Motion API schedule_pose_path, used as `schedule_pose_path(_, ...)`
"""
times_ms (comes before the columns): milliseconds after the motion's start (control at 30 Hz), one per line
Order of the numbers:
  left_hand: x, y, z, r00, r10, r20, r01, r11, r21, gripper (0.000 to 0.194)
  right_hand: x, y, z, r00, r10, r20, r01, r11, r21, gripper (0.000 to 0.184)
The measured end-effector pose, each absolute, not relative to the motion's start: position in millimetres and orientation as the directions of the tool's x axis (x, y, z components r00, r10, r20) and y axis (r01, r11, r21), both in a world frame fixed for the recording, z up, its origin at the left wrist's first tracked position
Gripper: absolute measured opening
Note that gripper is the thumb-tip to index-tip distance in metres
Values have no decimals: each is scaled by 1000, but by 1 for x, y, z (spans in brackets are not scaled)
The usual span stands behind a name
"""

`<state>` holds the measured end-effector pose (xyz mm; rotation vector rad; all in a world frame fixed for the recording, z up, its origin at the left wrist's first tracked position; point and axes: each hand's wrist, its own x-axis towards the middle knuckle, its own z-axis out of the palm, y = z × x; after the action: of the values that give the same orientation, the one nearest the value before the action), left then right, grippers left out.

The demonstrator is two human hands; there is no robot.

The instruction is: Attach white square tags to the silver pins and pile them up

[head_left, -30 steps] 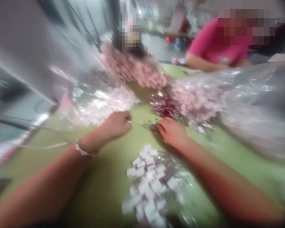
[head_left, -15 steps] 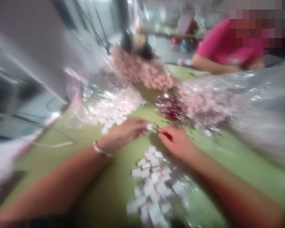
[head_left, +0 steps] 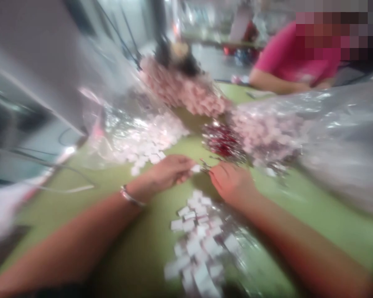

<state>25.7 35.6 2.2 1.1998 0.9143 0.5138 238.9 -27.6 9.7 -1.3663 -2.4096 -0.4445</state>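
My L hand [head_left: 174, 169] pinches a white piece [head_left: 195, 168] just beside thin stems [head_left: 205, 164] clasped in my R hand [head_left: 233, 182]; white blocks [head_left: 193, 246] lie twd. tabletop's [head_left: 149, 231] near edge, prob. for quick reach.

Hazy, soft focus; edges smeared; glare on plastic bag [head_left: 338, 136]; shadow beside left forearm [head_left: 77, 236].

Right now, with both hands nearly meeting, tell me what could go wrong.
The small white piece may slip, as the left hand seems to hold it only at the fingertips. The thin stems at the right hand could tangle, since several seem to cross there. The loose white pile, beside the right forearm, might scatter if bumped.
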Motion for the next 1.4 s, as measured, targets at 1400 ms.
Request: schedule_pose_path(1400,-32,61,40,427,904,12,889,-422,180,30,243,-26,11,-488,872,33,761,444,-472,23)
